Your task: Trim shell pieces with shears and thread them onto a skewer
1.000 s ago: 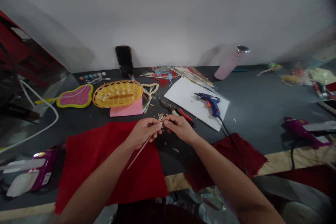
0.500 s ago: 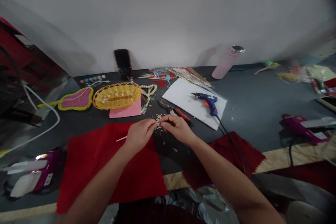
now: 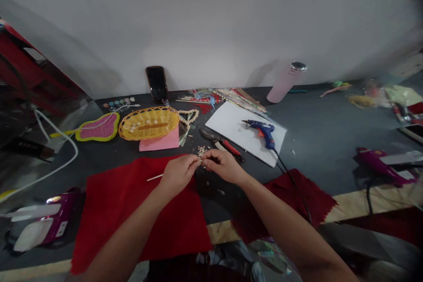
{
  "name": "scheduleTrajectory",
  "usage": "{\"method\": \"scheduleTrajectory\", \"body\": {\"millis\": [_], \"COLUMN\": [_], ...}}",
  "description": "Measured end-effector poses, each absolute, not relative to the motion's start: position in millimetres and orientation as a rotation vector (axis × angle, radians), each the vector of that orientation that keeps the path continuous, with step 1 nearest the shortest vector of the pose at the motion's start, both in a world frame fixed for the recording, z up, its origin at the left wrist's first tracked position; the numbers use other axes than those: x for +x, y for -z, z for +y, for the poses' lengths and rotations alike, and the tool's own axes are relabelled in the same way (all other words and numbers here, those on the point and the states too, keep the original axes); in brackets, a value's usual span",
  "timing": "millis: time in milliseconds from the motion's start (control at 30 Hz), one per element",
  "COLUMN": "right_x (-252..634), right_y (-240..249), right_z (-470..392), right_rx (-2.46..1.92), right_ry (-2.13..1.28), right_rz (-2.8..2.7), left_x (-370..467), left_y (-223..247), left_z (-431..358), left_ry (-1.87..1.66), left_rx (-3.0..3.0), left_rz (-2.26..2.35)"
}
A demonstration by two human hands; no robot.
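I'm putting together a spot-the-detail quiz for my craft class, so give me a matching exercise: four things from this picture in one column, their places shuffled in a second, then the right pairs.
Things
1. thin straight pale stick
2. blue plastic glue gun
3. oval yellow wicker basket
4. pink cylindrical bottle

Places
A. partly over a flat pink rectangle
B. standing near the grey wall
C. jutting out from the left hand
D. lying on a flat white rectangular board

Right pairs
1-C, 2-D, 3-A, 4-B
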State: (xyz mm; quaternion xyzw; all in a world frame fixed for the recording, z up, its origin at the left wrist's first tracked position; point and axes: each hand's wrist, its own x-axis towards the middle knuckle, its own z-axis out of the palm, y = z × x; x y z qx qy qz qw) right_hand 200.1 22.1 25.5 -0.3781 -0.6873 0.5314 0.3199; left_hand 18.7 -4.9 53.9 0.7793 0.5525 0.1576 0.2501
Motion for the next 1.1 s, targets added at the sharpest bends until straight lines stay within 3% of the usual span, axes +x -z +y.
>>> {"method": "scheduleTrajectory", "body": {"millis": [300,633,1100], "right_x": [196,196,195], "right_y": [-26,-26,-22], "right_z": [21,24,23], "right_rx": [-1.004,-1.075,-1.073], "right_ry": [-1.123,-1.444,-1.418], "right_rz": [-1.946,-1.649,-1.712], "left_x": [20,25,25], "left_y": [-48,-47,-41], "left_z": [-5,-12,-8], "left_ry": [-0.348,-0.615,-0.733], "left_rx": [2.203,2.215,2.195], "left_rz": [1.521,1.682,1.678]}}
